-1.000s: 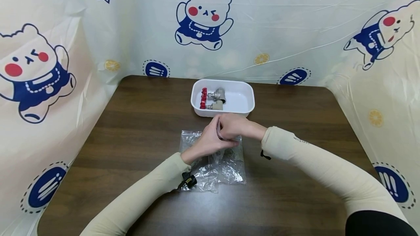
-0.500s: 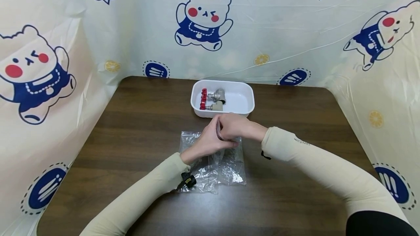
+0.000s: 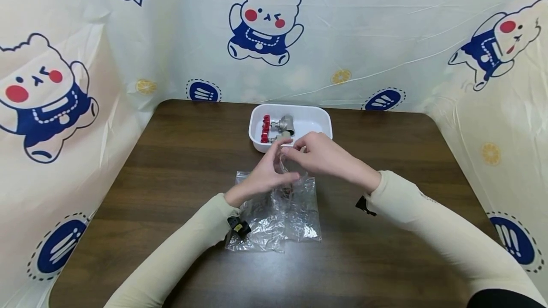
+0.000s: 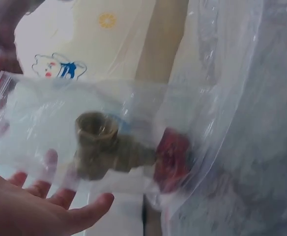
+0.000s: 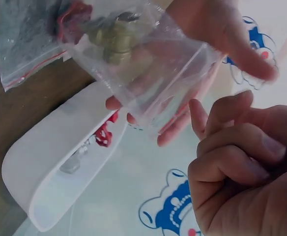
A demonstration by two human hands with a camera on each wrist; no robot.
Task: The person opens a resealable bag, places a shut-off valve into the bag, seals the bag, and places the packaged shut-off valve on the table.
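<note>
A clear plastic bag (image 4: 45, 118) stands upright between my hands. Inside it is a brass valve (image 4: 101, 147) with a red handwheel (image 4: 173, 160). My left hand (image 3: 266, 172) is beside the bag, fingers spread and fairly straight; the plastic lies against them, and the thumb stands apart. My right hand (image 5: 237, 167) is at the bag's upper edge with curled fingers. Plastic between its fingertips cannot be made out. Below my hands, more clear plastic bags (image 3: 301, 222) lie flat on the table.
Behind my hands sits a white tray (image 3: 325, 129) on the brown wooden table (image 3: 188, 156). In it lie metal valves (image 3: 286, 125) with red handwheels (image 3: 266, 129). A printed curtain (image 3: 334, 37) closes off the back and sides.
My hands were close together at the bag's top. They have parted: the right hand has moved up and to the right, the left slightly left, with its fingers spreading.
</note>
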